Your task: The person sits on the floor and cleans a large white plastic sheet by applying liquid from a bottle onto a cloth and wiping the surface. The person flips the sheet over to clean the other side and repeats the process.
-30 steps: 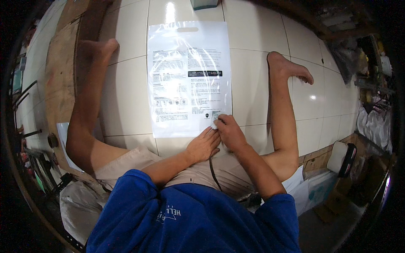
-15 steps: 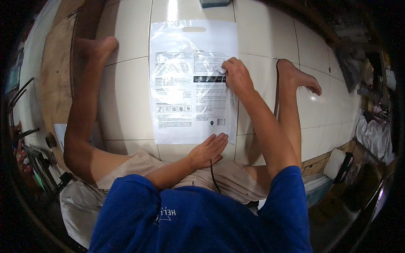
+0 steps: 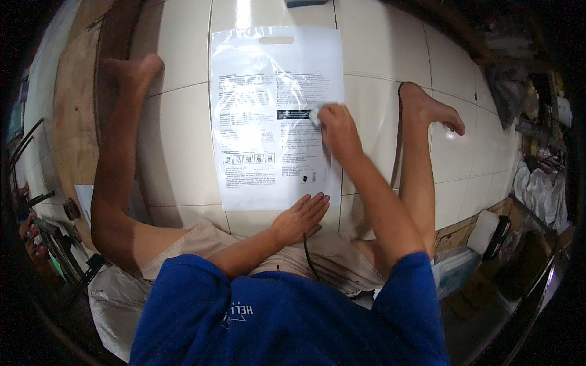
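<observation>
A white plastic bag (image 3: 250, 198) with a cut-out handle slot at its far end lies flat on the tiled floor in front of me. Black printed text, a dark bar and a row of small pictures cover its face. My right hand (image 3: 339, 131) is over the bag's right side, fingers closed on a small white wad (image 3: 315, 114) that meets the surface by the dark bar. Whether the wad is cloth or tissue I cannot tell. Stretched flat, my left hand (image 3: 300, 218) rests across the near right edge of the bag.
My legs spread on both sides of the bag over pale floor tiles (image 3: 378, 55). A wooden board (image 3: 76, 116) runs along the left. A dark block-like object (image 3: 307, 3) sits at the far edge. Crumpled clear plastic (image 3: 540, 189) lies at the right.
My right hand has moved a little nearer to me and to the left, taking the white wad down to the dark bar. My left hand stays in place.
</observation>
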A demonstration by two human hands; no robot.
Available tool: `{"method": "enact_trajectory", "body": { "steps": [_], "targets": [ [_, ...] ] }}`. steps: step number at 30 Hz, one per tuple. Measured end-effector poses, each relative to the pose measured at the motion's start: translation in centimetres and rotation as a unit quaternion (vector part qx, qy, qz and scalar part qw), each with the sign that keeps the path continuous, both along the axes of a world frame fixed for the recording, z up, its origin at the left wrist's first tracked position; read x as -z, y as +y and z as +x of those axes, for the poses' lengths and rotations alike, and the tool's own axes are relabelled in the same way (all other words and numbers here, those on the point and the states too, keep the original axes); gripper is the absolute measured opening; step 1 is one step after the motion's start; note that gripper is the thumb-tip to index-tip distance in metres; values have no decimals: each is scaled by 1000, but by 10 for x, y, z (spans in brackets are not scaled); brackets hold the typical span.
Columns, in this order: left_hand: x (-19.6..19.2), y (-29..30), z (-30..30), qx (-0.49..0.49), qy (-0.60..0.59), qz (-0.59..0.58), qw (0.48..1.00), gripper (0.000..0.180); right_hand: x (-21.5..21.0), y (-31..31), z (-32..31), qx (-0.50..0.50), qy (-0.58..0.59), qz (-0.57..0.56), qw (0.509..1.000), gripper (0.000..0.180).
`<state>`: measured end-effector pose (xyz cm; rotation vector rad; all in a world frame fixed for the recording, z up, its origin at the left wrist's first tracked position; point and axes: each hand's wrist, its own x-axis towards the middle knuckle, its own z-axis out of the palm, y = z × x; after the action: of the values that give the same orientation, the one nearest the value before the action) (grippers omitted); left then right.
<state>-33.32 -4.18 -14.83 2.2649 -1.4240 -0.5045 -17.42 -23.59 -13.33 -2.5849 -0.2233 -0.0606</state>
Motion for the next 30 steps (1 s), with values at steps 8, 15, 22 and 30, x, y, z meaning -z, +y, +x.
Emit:
{"method": "enact_trajectory", "body": {
  "steps": [8, 15, 22, 30],
  "targets": [
    [3, 3, -3, -19, -30, -11, 999, 59, -12, -10, -6, -91, 86, -12, 992, 14],
    [3, 4, -3, -7, -31, 7, 999, 56, 2, -1, -79, -77, 101, -25, 992, 19],
    [-2, 2, 1, 5, -32, -7, 999, 56, 14, -44, 66, -64, -23, -24, 997, 9],
    [0, 2, -4, 21, 4, 37, 999, 57, -15, -10, -117, -196, 144, 27, 970, 20]
  ]
}}
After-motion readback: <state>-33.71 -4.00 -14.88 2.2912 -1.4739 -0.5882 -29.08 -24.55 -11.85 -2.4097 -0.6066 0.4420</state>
